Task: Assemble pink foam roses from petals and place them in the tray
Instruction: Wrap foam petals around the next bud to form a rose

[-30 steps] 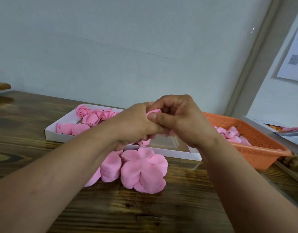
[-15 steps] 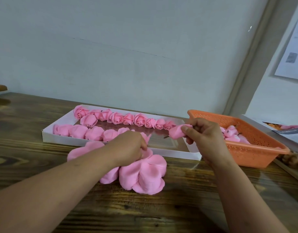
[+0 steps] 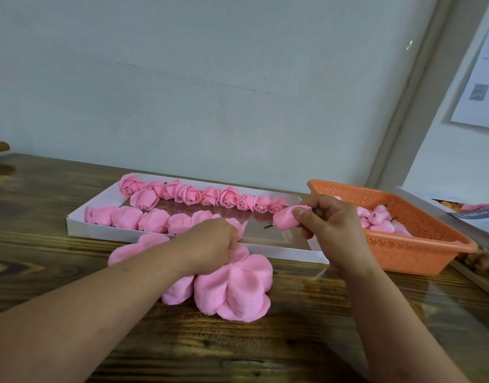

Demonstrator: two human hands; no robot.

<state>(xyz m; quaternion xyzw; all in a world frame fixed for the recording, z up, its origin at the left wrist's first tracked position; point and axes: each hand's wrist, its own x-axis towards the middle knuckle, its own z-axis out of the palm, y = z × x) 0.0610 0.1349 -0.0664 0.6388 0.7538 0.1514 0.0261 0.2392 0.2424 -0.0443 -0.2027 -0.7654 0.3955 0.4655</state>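
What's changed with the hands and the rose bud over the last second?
The hands, joined over the tray a second ago, have parted. The left hand dropped to the stack of petal sheets and pinches one; the right hand carried the rose bud right, above the tray's open end. Tray, orange basket and petal stack stayed put.

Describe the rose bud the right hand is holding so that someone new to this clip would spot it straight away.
Start at the white tray on the wooden table. Above its right end the right hand pinches one pink bud, lying sideways. Unlike the roses lined up in the tray, it is off the surface, with a thin dark stem poking out to the left.
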